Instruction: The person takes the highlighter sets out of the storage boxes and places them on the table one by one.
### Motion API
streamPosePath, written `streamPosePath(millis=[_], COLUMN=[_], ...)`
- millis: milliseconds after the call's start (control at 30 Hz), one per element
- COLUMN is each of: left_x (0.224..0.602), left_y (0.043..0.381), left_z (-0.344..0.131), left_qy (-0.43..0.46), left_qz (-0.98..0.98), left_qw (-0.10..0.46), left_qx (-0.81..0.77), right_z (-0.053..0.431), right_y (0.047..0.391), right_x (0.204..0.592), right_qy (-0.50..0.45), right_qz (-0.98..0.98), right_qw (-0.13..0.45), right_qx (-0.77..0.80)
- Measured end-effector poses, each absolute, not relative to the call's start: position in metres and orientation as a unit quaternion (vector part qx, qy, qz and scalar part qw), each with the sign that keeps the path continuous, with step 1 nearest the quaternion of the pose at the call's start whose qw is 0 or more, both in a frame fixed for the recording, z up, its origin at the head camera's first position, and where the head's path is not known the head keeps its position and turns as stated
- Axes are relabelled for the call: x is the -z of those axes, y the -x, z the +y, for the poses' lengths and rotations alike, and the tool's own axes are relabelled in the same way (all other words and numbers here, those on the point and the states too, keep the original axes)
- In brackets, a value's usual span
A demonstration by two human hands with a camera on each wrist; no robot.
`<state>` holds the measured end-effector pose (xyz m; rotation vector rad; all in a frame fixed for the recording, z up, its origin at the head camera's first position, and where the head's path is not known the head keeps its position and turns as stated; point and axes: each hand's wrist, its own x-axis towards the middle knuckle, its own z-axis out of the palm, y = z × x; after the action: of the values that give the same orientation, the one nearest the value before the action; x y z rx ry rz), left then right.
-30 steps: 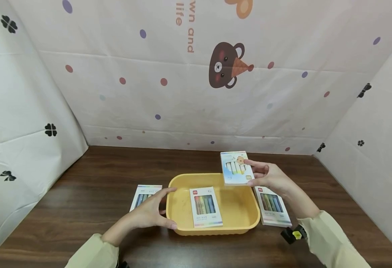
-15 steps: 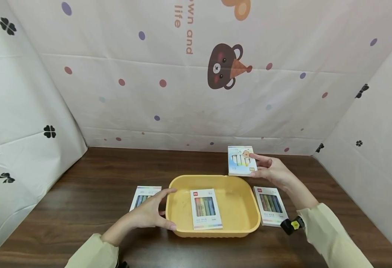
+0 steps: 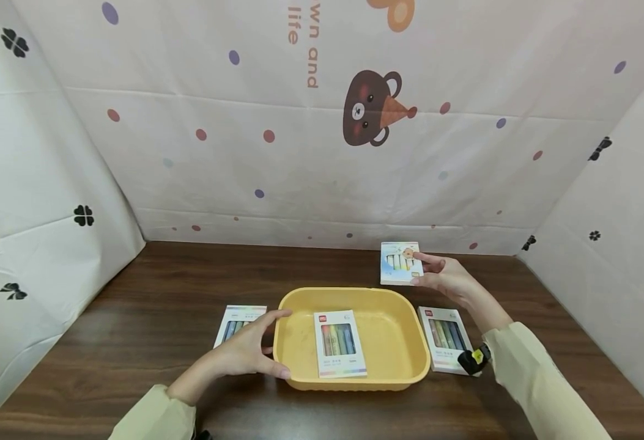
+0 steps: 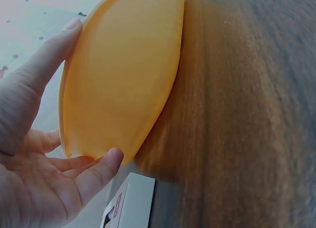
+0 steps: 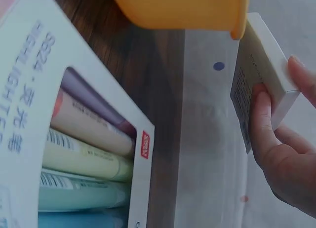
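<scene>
My right hand (image 3: 448, 281) pinches a blue-and-white box of pens (image 3: 399, 264), printed with a small bear, behind the right back corner of a yellow plastic bin (image 3: 390, 345). The right wrist view shows the held box's pale side (image 5: 269, 55) between thumb and fingers. My left hand (image 3: 247, 349) grips the bin's left end, thumb at the near corner and fingers along the far side. Inside the bin lies one white highlighter box (image 3: 340, 366), its window showing coloured pens.
Another white highlighter box (image 3: 244, 311) lies left of the bin, partly hidden by the left hand. To the bin's right is a further highlighter box (image 3: 445, 339), under the right wrist strap. A patterned white cloth (image 3: 299, 165) rises behind the dark wooden table (image 3: 151, 305).
My right hand has carried the blue-and-white box from over the bin's right back corner to the back right, beyond the rim. My left hand has stayed on the bin.
</scene>
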<state>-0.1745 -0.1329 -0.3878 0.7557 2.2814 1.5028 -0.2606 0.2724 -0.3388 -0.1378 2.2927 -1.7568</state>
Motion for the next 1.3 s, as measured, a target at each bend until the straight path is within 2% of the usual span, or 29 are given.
streamPosePath(millis=[900,1300], left_x=[0.387,0.387], left_y=[0.175,0.174], left_z=[-0.133,-0.133], left_qy=[-0.260,-0.262], left_qz=[0.799,0.802], left_qw=[0.156,0.151], left_qx=[-0.519,-0.514], right_z=[0.272,0.273], right_y=[0.288,0.291], right_x=[0.369,0.373], right_qy=[0.023,0.030], right_qz=[0.824,0.852], right_qw=[0.155,0.140], right_qx=[0.544,0.503])
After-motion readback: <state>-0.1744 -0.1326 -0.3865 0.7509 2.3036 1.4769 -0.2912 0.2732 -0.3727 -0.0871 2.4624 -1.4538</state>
